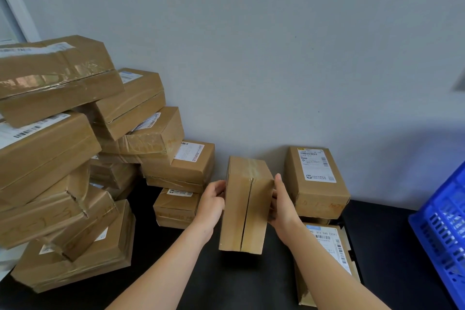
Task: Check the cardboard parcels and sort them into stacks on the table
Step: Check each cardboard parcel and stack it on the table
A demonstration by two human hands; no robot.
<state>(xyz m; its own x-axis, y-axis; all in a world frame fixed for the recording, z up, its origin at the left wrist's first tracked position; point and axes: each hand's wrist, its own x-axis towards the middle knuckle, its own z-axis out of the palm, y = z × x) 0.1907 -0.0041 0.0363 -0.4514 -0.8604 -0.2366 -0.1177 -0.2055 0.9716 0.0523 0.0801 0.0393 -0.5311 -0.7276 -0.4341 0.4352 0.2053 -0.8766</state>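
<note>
Cardboard parcel (246,205) held, blue crate (442,229), contents unclear

We see a black table (377,234) set against a wall, and along its left edge a leaning pile (63,158) of taped cardboard boxes rises from a base parcel (75,267) near the front-left corner. Toward the middle of the back edge a small parcel (176,209) sits on the tabletop with an upper parcel (186,166) on it. At the back right we find a labelled parcel (317,184) resting on a lower one that barely shows, a flat parcel (329,254) just in front of it, and a blue crate (442,234) at the right edge, apart from both.
</note>
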